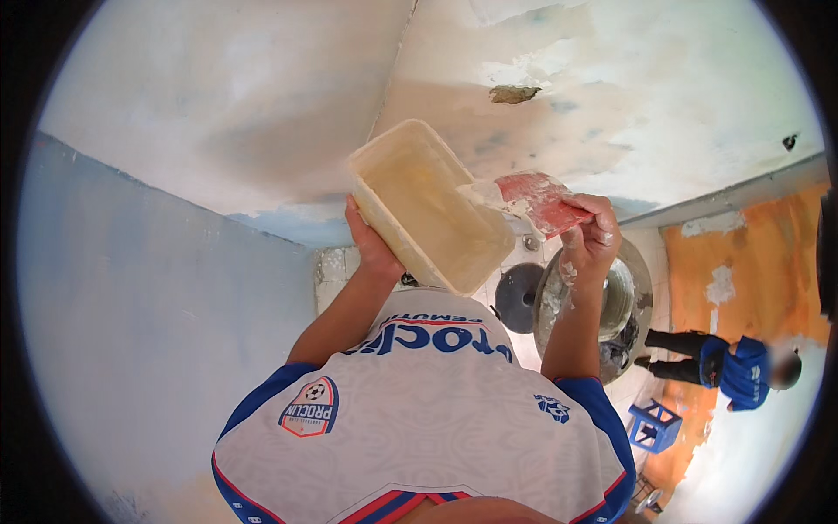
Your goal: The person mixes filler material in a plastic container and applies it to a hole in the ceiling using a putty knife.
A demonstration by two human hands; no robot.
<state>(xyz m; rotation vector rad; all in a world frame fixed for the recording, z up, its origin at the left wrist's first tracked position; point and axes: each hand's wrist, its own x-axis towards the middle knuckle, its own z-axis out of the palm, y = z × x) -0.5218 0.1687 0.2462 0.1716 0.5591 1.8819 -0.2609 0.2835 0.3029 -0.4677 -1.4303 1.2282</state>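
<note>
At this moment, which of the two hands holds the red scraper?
The right hand holds the red scraper; the left hand grips the pale rectangular tub instead.

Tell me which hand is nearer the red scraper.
Right: the right hand grips the red scraper at its right end; the left hand is apart, left of it, holding the tub.

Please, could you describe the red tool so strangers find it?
Before the patchy wall, the left hand holds a cream tub. At the tub's right side, the right hand grips a spreader, its paste-smeared red face unlike the pale tub.
</note>
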